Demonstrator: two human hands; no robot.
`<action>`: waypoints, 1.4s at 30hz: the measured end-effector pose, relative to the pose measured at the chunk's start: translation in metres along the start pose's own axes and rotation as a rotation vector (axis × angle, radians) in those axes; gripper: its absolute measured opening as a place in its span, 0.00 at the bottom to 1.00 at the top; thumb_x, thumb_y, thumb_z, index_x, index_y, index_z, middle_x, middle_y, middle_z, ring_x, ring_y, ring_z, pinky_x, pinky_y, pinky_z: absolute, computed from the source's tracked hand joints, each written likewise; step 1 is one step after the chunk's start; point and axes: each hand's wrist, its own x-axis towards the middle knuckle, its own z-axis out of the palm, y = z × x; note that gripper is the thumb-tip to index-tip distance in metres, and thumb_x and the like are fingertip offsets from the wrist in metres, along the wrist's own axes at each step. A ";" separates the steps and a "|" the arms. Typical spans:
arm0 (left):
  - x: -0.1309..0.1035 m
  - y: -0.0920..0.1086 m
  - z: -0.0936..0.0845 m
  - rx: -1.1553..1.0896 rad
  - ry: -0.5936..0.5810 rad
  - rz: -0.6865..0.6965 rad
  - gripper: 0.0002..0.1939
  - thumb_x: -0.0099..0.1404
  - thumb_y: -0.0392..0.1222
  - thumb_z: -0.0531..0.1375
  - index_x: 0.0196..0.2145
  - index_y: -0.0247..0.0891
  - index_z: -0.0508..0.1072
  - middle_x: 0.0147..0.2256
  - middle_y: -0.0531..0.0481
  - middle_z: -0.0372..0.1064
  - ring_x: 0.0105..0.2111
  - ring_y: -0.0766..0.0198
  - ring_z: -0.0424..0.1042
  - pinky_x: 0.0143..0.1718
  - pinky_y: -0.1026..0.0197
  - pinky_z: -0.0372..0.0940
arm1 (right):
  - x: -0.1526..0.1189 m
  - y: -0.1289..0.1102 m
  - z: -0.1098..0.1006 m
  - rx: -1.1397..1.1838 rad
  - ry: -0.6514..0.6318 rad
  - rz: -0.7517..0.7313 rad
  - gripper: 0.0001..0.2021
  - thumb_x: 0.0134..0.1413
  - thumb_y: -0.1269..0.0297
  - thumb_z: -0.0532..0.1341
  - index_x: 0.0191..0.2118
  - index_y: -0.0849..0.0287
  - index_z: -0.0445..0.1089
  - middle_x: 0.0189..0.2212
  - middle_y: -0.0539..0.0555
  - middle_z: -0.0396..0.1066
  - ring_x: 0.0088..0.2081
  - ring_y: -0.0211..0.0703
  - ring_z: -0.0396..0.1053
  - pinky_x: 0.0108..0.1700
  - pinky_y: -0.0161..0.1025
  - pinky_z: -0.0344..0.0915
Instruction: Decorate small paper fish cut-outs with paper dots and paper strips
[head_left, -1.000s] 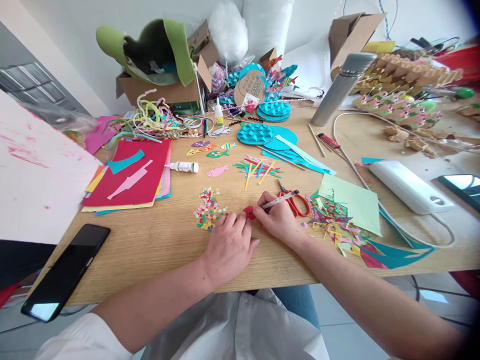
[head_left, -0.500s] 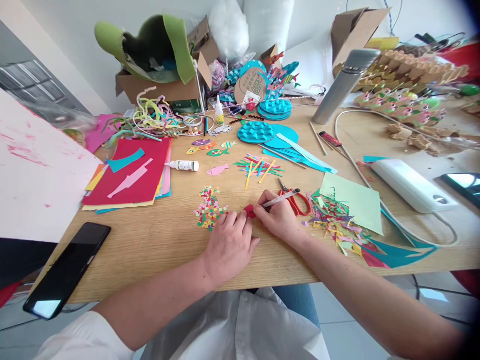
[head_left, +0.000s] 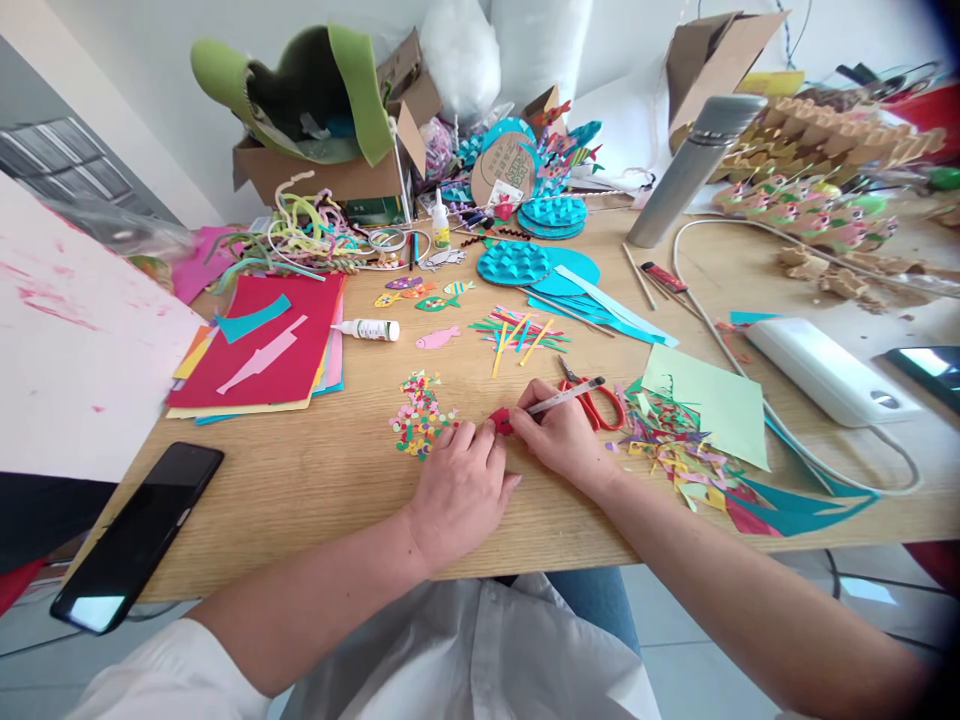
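My right hand point(head_left: 559, 432) is closed around a pale pen point(head_left: 566, 395), its tip end at a small red paper piece point(head_left: 500, 421) on the wooden table point(head_left: 300, 500). Fingertips of my left hand point(head_left: 463, 490) press on that red piece from the left, the hand lying palm down. Small coloured paper dots point(head_left: 420, 420) are just beyond my left fingers. Red-handled scissors point(head_left: 596, 400) rest behind my right hand. Farther back are a pink paper fish point(head_left: 437, 338), several decorated fish point(head_left: 437, 303) and thin paper strips point(head_left: 517, 335).
Stacked coloured paper point(head_left: 255, 350), a glue bottle point(head_left: 371, 330) and a phone point(head_left: 139, 535) are on the left. To the right are paper scraps point(head_left: 675, 450), a green sheet point(head_left: 709, 400), a white power bank point(head_left: 832, 370) with its cable, and a grey flask point(head_left: 690, 175).
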 end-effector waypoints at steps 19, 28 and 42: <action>0.001 0.000 0.000 -0.002 -0.001 -0.002 0.20 0.68 0.47 0.56 0.51 0.29 0.70 0.51 0.38 0.68 0.47 0.51 0.64 0.48 0.49 0.59 | 0.001 0.000 0.001 0.013 -0.012 0.029 0.06 0.48 0.68 0.57 0.24 0.56 0.60 0.19 0.48 0.64 0.23 0.37 0.62 0.24 0.33 0.54; 0.001 0.000 -0.001 0.001 -0.003 0.000 0.20 0.68 0.47 0.55 0.51 0.29 0.70 0.51 0.38 0.68 0.47 0.51 0.64 0.48 0.49 0.59 | 0.001 -0.002 0.001 0.014 -0.014 0.042 0.06 0.48 0.67 0.56 0.23 0.56 0.59 0.18 0.47 0.63 0.22 0.37 0.61 0.23 0.33 0.54; 0.001 0.000 -0.002 -0.002 0.000 0.001 0.20 0.67 0.47 0.56 0.50 0.29 0.71 0.50 0.38 0.69 0.46 0.51 0.64 0.47 0.49 0.60 | 0.000 0.000 0.002 0.057 0.013 0.060 0.07 0.49 0.67 0.57 0.24 0.55 0.59 0.17 0.47 0.62 0.21 0.36 0.61 0.22 0.33 0.54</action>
